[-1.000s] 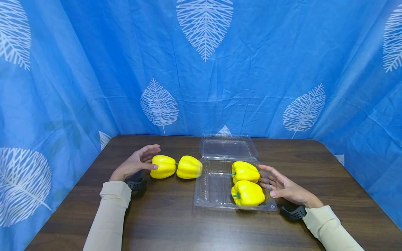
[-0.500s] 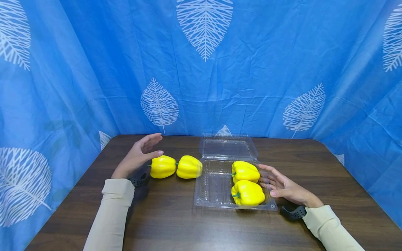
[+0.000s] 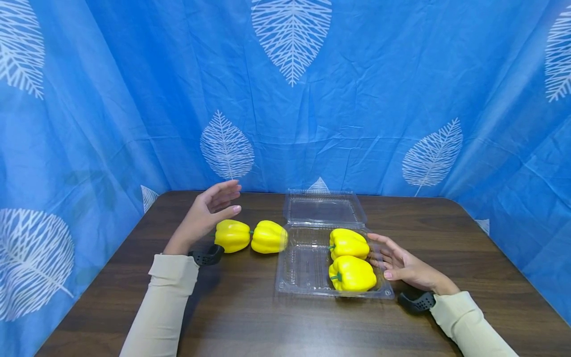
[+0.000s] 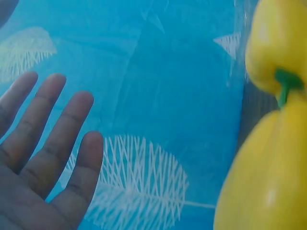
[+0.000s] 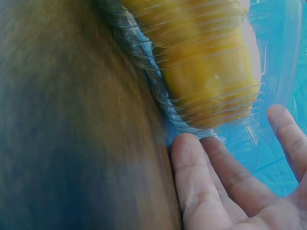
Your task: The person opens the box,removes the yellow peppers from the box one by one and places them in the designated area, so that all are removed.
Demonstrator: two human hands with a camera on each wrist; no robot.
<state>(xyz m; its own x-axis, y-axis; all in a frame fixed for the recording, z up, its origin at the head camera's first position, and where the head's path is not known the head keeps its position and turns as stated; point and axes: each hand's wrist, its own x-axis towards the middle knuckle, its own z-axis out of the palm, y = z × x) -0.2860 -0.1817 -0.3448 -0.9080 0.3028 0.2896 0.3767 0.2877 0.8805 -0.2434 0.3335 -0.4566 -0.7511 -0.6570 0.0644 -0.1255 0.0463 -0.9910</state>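
In the head view my left hand (image 3: 202, 215) is raised behind the outer of two yellow bell peppers (image 3: 233, 237), fingers extended and holding nothing. The left wrist view shows its fingers (image 4: 56, 143) spread, apart from the peppers. A second bell pepper (image 3: 268, 237) lies stem to stem with the first, its right end at the container. Inside the clear plastic container (image 3: 305, 270), two more bell peppers, a rear one (image 3: 349, 244) and a front one (image 3: 352, 274), fill the right half. My right hand (image 3: 408, 267) rests with loosely extended fingertips (image 5: 184, 148) at the container's right wall.
The container's hinged lid (image 3: 324, 209) stands open toward the back of the brown wooden table (image 3: 250, 317). A blue curtain (image 3: 357, 99) with white leaf prints hangs behind and along both sides. Each wrist wears a black band.
My left hand has risen off the outer bell pepper and moved up and slightly right, away from it. The right hand, the container and the peppers stay where they were.
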